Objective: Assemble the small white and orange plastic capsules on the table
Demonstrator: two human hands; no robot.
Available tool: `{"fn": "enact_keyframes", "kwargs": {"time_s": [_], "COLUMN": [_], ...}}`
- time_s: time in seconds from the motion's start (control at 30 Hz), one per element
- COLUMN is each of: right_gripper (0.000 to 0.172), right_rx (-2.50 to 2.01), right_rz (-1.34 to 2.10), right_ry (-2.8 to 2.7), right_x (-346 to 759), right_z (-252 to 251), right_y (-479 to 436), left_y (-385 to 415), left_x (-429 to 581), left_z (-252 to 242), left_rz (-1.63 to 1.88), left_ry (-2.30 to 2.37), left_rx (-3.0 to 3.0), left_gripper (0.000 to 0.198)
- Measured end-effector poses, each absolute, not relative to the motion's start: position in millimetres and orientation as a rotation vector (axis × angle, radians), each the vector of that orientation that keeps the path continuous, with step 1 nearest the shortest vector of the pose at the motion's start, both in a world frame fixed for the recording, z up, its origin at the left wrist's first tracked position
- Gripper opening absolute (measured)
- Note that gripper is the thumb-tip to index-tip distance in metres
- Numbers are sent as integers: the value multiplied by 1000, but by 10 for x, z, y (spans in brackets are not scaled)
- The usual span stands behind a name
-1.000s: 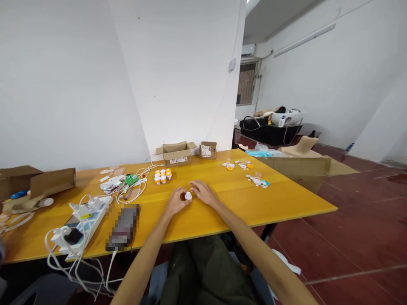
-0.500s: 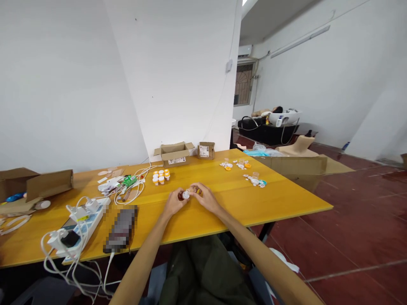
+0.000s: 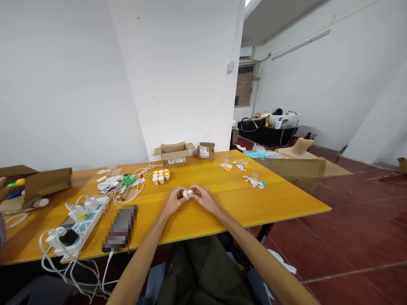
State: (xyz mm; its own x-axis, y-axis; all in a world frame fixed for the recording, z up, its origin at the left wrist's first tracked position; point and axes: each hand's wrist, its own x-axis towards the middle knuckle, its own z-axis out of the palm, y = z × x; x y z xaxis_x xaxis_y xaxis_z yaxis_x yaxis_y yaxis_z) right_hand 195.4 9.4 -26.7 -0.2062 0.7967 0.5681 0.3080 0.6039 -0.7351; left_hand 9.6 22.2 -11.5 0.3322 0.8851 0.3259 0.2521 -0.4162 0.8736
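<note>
Near the front middle of the wooden table, my left hand (image 3: 174,201) and my right hand (image 3: 203,198) meet around a small white and orange piece (image 3: 188,193). The fingers of both hands are closed on it, and they hide part of it. Beyond my hands to the left stands a tight group of small white jars with orange and white lids (image 3: 160,176). To the right lie loose small parts in three clusters: white and orange pieces (image 3: 227,165), more of them (image 3: 243,165), and white and teal ones with a clear cup (image 3: 255,181).
Two cardboard boxes (image 3: 175,155) (image 3: 206,151) stand by the wall. On the left are a power strip (image 3: 92,226) with tangled white cables, a phone (image 3: 121,228), packets (image 3: 111,184) and an open carton (image 3: 49,186). Another person's hand (image 3: 4,190) shows at the left edge.
The piece between my hands now lies sideways and shows orange at its left end. At the far left, another person's hand has come in over the carton, where green and yellow items now show.
</note>
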Motion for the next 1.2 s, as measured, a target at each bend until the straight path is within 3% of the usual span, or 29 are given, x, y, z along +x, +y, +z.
{"fn": "enact_keyframes", "kwargs": {"time_s": [0.63,0.87,1.2], "right_gripper": [13,10,15], "right_rx": [-877,-838,-869], "right_rz": [731,682,711], "right_ry": [-1706,-1716,-1704], "right_x": [1981,1986,1983], "right_z": [-237,-195,-245], "right_y": [90,62,79], "left_y": [267,250,242], "left_x": [54,59,55], "left_z": [-146,-103,-106], "left_rz": [1039,993,992], "left_ry": [948,941,964], "left_rx": [1709,1735,1700], "left_gripper": [45,38,43]}}
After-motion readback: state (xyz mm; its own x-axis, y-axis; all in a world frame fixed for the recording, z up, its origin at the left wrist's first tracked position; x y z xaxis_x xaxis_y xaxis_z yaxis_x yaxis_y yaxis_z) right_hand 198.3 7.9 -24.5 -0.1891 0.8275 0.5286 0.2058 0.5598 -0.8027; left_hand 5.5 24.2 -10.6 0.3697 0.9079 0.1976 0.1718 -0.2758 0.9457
